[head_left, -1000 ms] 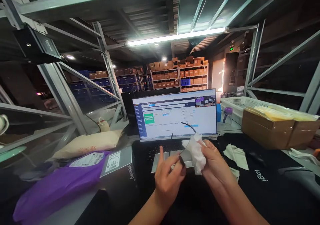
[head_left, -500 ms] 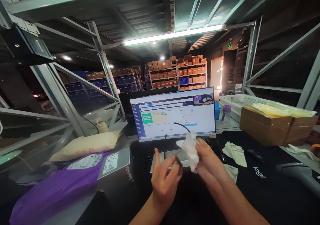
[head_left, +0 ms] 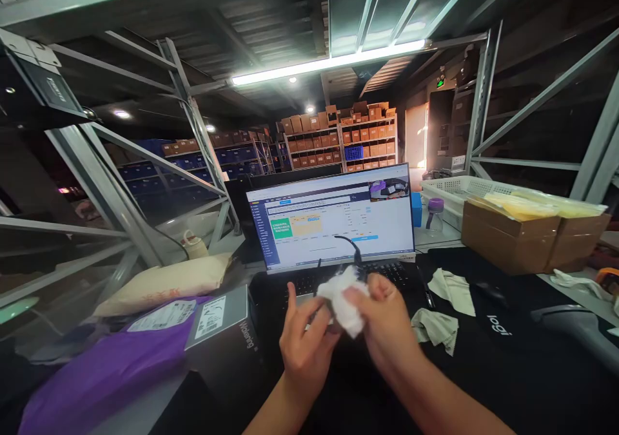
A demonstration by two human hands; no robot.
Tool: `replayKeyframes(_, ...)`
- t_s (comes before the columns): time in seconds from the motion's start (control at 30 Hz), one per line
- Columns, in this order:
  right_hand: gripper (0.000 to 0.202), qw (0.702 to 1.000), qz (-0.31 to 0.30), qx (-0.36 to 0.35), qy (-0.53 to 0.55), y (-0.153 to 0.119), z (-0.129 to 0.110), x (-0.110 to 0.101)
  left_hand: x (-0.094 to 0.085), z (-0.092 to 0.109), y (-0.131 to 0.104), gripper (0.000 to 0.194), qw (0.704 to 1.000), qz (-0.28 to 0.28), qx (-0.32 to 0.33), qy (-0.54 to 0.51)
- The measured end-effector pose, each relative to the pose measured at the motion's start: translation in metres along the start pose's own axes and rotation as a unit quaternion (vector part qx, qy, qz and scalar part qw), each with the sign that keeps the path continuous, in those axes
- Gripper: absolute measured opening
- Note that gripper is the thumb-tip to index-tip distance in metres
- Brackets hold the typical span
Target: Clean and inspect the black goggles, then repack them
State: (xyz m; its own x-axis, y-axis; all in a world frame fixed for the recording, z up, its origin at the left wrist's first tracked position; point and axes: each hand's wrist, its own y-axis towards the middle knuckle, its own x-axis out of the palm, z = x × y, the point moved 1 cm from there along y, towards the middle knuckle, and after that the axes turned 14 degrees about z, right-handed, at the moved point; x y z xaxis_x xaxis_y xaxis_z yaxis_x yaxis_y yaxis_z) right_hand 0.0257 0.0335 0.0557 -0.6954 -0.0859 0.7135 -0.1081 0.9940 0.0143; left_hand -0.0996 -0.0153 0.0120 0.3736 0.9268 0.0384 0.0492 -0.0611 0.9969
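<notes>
Warehouse desk (head_left: 442, 247), right hand (head_left: 389, 319) pinching white tissue (head_left: 344, 298), left hand (head_left: 304, 343) curled against it, finger raised, grip unclear

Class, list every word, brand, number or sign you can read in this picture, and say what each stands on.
"logi": black mat
Probably "Wokening", second letter uncertain: side of the dark box
Too small or blurred to read: computer screen, label on the purple bag, red marks on the cream parcel, box-top label, lit green sign, lettering on the upper-left device.
</notes>
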Motion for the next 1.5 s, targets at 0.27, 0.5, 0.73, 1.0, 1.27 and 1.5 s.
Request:
replayKeyframes(0.27, 0.063, 0.999, 0.04, -0.027, 0.021, 0.004, 0.011, -0.001, 0.006, 0.002, -0.003, 0.022, 0.999, -0.016, -0.016, 0.022)
replayKeyframes(0.5, 0.058, 0.994, -0.003, -0.093, -0.064, -0.014, 0.025, 0.003, -0.005, -0.004, 0.005, 0.015, 0.999, -0.006, -0.034, -0.009)
replayKeyframes(0.73, 0.073, 0.992, 0.033, 0.089, 0.08, 0.029, -0.016, -0.005, 0.01, 0.008, -0.004, 0.027, 0.999, -0.039, 0.017, 0.021)
replayKeyframes(1.0, 0.059, 0.993, 0.03, -0.098, -0.051, -0.022, 0.037, 0.006, -0.005, -0.003, 0.006, 0.01, 0.999, 0.008, -0.038, 0.003)
replayKeyframes(1.27, 0.069, 0.991, 0.02, 0.108, 0.083, 0.023, -0.018, -0.006, 0.005, 0.008, 0.001, 0.025, 0.999, -0.037, 0.022, 0.004)
replayKeyframes(1.5, 0.057, 0.999, 0.015, -0.046, 0.014, 0.004, 0.027, 0.0, 0.003, -0.002, 0.003, 0.015, 0.998, -0.037, -0.052, 0.022)
